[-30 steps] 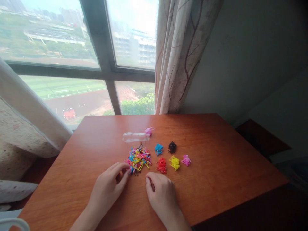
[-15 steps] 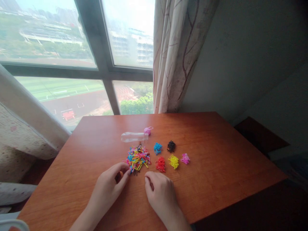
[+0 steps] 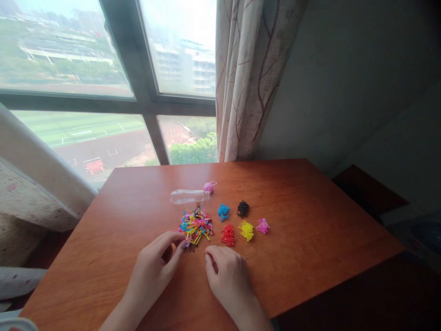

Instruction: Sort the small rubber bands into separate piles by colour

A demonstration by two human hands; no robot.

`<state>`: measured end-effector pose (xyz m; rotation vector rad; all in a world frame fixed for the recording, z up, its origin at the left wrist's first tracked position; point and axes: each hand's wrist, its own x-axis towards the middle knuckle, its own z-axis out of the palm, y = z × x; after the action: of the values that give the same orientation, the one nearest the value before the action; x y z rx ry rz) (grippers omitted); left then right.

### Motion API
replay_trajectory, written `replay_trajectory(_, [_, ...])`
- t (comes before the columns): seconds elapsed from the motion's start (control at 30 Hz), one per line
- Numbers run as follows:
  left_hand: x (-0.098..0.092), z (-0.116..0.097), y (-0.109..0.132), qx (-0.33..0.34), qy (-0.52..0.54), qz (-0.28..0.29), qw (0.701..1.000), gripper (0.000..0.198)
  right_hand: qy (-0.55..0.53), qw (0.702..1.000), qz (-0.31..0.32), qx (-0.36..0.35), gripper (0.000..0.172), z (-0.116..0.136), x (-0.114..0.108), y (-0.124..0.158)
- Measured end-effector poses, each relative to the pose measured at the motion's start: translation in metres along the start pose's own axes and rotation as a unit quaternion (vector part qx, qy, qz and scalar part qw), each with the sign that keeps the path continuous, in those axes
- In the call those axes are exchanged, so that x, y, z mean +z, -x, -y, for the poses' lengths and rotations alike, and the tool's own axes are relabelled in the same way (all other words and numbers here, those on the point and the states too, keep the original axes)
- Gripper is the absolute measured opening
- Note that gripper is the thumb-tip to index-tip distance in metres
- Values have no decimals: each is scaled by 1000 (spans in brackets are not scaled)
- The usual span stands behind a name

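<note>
A mixed pile of small coloured plastic loops, like little pins or clips, lies on the wooden table. At its near left edge is my left hand, thumb and forefinger closed together against the pile's outer pieces; what sits between the tips is too small to make out. My right hand rests curled on the table just right of the pile, its fingertips tucked out of sight. Beyond it lie sorted heaps: red loops, yellow loops, pink loops, blue loops and black loops.
Behind the pile a clear plastic bottle lies on its side, with a pink cap by its mouth. The table backs onto a window, with a curtain hanging there. A white rim shows at bottom left.
The whole view has shifted slightly, so everything appears a little further left. Both hands keep nearly the same pose beside the pile, and the heaps look unchanged.
</note>
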<state>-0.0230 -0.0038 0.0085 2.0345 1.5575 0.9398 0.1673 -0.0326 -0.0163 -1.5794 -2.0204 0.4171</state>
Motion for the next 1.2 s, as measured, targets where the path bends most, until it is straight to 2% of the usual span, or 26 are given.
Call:
replay_trajectory(0.13, [6,-18,-13,47,-17,55,997,17,-27,1000,-4,2,18,-1,-1,0])
replay_trajectory(0.23, [14,-28,-20,57,-6,83,995,16,-82,996,-35,13,21,-3,-2,1])
replay_trajectory(0.4, [28,-25,-15,49,2,145,988,16,-171,981,-87,44,25,-6,-2,2])
replay_trajectory(0.57, [29,-18,-10,54,18,146,988,15,-156,983,-89,27,19,-6,-2,0])
replay_trajectory(0.87, [20,-20,-3,61,37,116,991,14,-141,986,-89,16,16,-7,-3,4])
replay_trajectory(1.0, [14,-13,7,67,3,94,993,15,-106,984,-135,38,22,-36,-18,6])
replay_trajectory(1.1, [10,-4,14,74,-15,89,993,16,-52,978,-189,66,25,-75,-41,5])
replay_trajectory(1.2, [10,3,19,66,-20,72,995,16,31,973,-207,101,32,-111,-63,2])
